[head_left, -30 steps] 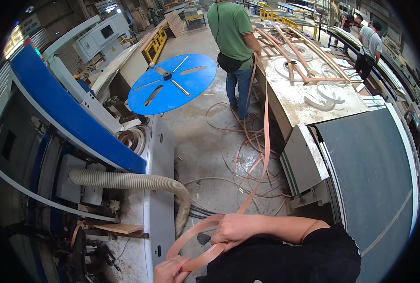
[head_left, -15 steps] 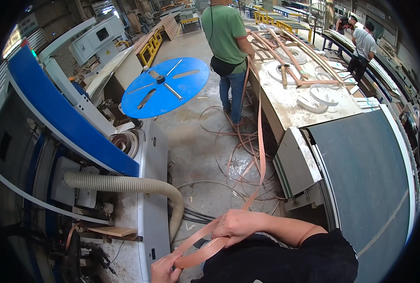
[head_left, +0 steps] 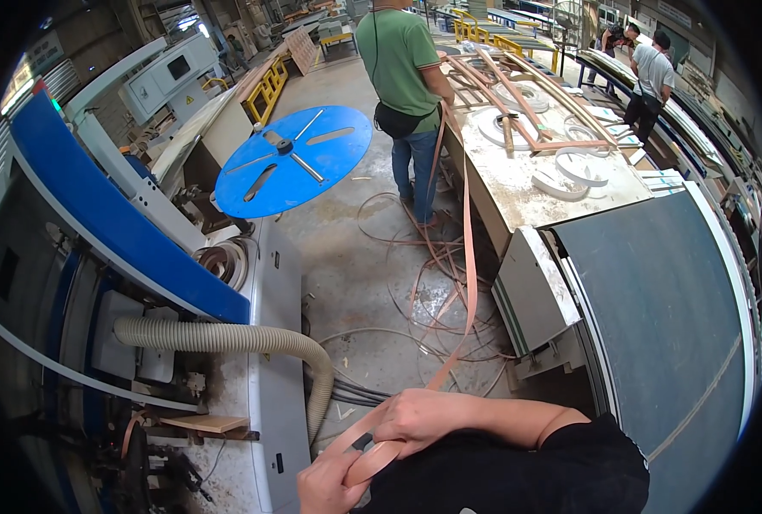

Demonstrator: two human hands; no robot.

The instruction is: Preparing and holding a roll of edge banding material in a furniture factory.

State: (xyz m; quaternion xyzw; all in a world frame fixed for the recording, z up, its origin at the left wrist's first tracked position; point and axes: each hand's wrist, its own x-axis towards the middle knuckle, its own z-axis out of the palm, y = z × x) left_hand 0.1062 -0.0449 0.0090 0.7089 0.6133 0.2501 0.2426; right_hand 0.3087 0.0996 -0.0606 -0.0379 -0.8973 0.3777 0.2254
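Observation:
A pinkish-brown strip of edge banding (head_left: 469, 283) runs from beside a person in a green shirt, along the table's side, down to my hands. My right hand (head_left: 417, 422) is closed around it in front of my body, forearm across from the right. Lower and to the left, my left hand (head_left: 328, 485) pinches the strip's looped part. Between the hands the band forms a small narrow loop, one run behind the other. Both hands are close together; some fingertips are hidden behind the strip.
Left stands a machine with a blue panel (head_left: 115, 206), a ribbed hose (head_left: 227, 336) and a blue round disc (head_left: 295, 161). Tangled strips (head_left: 436, 257) lie on the floor. At right are a dark conveyor belt (head_left: 655, 291) and a table (head_left: 518, 193) with coils and wooden frames.
My left hand has moved right, closer to my right hand, and the loop between them is smaller. My right hand has shifted slightly left and down. The view has tilted a little.

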